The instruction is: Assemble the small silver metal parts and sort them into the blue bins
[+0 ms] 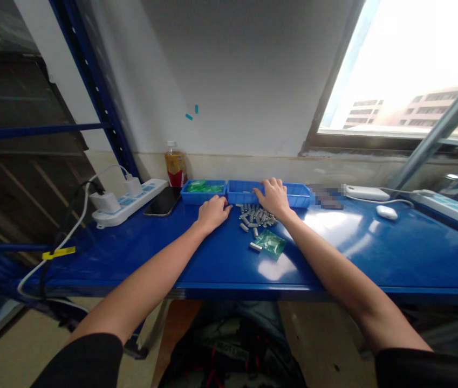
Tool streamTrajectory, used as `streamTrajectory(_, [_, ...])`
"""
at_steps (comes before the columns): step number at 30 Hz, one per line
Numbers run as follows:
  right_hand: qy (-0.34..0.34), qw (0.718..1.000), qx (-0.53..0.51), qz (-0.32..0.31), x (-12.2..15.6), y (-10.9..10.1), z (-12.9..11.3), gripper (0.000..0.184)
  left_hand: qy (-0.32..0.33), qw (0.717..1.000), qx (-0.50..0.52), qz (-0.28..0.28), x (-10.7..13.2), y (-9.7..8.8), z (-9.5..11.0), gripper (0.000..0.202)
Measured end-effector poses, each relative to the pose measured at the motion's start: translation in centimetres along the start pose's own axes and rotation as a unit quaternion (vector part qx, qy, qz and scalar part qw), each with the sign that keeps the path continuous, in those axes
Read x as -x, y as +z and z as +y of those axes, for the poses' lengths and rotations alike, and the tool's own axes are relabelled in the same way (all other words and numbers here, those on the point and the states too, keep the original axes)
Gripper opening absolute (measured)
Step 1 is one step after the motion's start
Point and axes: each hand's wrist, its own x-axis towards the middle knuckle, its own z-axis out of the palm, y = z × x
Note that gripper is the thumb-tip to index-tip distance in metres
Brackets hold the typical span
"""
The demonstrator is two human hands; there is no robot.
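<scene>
My left hand [213,213] rests on the blue table just in front of the left blue bin [203,199]. Its fingers are curled, and whatever is at their tips is too small to make out. Inside that bin lie green plastic packets [204,187]. Over the front wall of the longer right blue bin [299,199], my right hand [274,198] reaches in with thumb and fingers apart. Between my hands is a loose pile of small silver metal cylinders [256,215]. One cylinder [255,247] lies nearer me, beside a flat green plastic bag [271,243].
Left of the bins are a phone [164,201], a drink bottle [176,166] and a power strip [131,207] with plugged-in chargers. On the right lie a white earbud case [386,212], a white box [367,193] and another power strip [455,207]. A wall stands behind.
</scene>
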Motion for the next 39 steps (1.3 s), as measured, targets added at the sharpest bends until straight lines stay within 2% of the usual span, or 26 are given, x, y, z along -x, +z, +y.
streamTrajectory(4, [-0.019,0.999,-0.015,-0.029,0.9,-0.3,-0.6,0.028,0.013,0.999,0.030,-0.011,-0.4,0.7,-0.3,0.020])
streamTrajectory(8, [-0.126,0.986,-0.077,-0.082,1.9,-0.8,-2.3,0.023,0.076,0.988,0.133,0.010,-0.7,0.3,-0.1,0.024])
streamTrajectory(11, [-0.188,0.969,-0.107,-0.116,2.3,-0.7,-3.2,0.022,0.117,0.978,0.171,0.018,-0.5,-0.3,0.5,0.030])
streamTrajectory(14, [-0.205,0.963,-0.124,-0.122,2.3,-0.8,-3.5,0.014,0.136,0.975,0.175,0.019,0.0,-0.8,1.4,0.036])
streamTrajectory(17, [-0.210,0.962,-0.128,-0.115,2.2,-1.0,-3.5,0.017,0.117,0.977,0.178,0.026,0.3,-1.4,2.0,0.041])
streamTrajectory(20, [-0.205,0.964,-0.120,-0.116,2.0,-1.3,-3.4,0.026,0.102,0.971,0.213,0.040,0.5,-1.9,2.2,0.031])
streamTrajectory(23, [-0.198,0.965,-0.116,-0.125,1.9,-1.4,-3.4,0.031,0.133,0.959,0.246,0.036,0.6,-2.0,2.2,0.026])
streamTrajectory(27, [-0.188,0.964,-0.136,-0.127,2.0,-1.6,-3.7,0.027,0.138,0.959,0.243,0.040,0.6,-2.0,2.1,0.021])
streamTrajectory(30, [-0.174,0.966,-0.156,-0.109,2.0,-1.8,-4.0,0.018,0.123,0.963,0.235,0.048,0.6,-1.8,2.0,0.025])
streamTrajectory(33, [-0.175,0.972,-0.126,-0.095,1.5,-1.9,-3.7,0.020,0.124,0.965,0.226,0.049,0.3,-1.3,1.8,0.032])
streamTrajectory(36, [-0.118,0.990,-0.061,-0.050,0.5,-1.5,-2.6,0.024,0.134,0.975,0.170,0.038,-0.1,-0.3,1.5,0.026])
streamTrajectory(39, [-0.051,0.999,-0.016,0.005,-0.1,-1.1,-1.3,0.024,0.143,0.986,0.084,-0.007,-0.7,0.7,1.3,0.023])
